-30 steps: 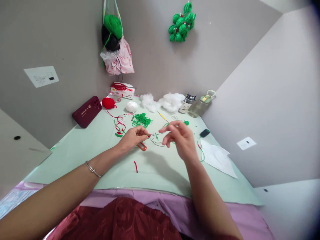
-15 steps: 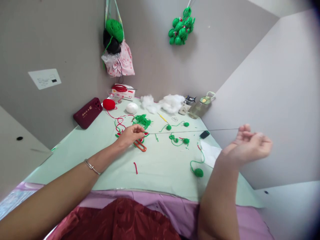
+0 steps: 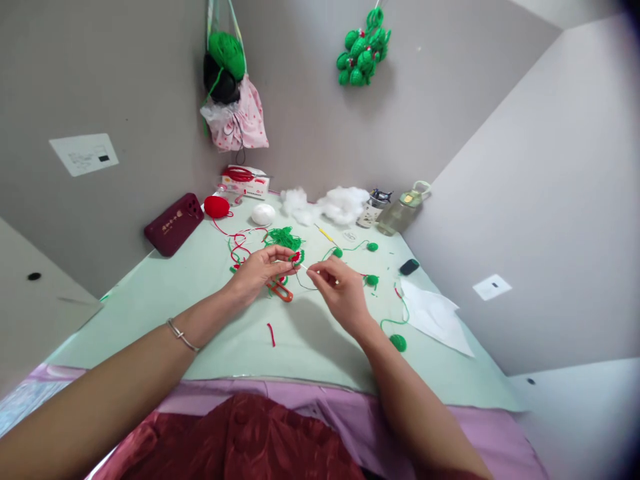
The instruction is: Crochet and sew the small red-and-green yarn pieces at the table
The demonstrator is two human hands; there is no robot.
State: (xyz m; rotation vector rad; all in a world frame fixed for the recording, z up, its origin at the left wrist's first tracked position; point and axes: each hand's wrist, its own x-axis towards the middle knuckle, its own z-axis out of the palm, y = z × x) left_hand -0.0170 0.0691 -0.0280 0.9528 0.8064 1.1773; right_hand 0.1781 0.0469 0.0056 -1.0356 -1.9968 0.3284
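Pinched in my left hand [image 3: 263, 270] is a small crochet piece [image 3: 297, 258] in red, white and green, held over the middle of the table. My right hand [image 3: 340, 287] is closed on a thin, pale needle [image 3: 303, 267] that reaches to the piece's lower edge. A dark thread [image 3: 306, 287] hangs in a slack loop below, between the two hands. An orange open-framed tool [image 3: 281, 291] lies under my left fingers, partly hidden. Behind my left hand sits a tangle of green yarn [image 3: 284, 239].
Small green crochet balls [image 3: 398, 343] with yarn tails lie to the right, near white paper [image 3: 433, 313]. At the back stand a red yarn ball [image 3: 217, 207], white stuffing [image 3: 343, 205], a pen cup [image 3: 374, 208] and a bottle [image 3: 403, 212]. A maroon phone [image 3: 174, 225] leans at left.
My right hand has come back from the far right to the crochet piece. The thread, stretched taut before, now hangs slack. My left hand stays almost in place.
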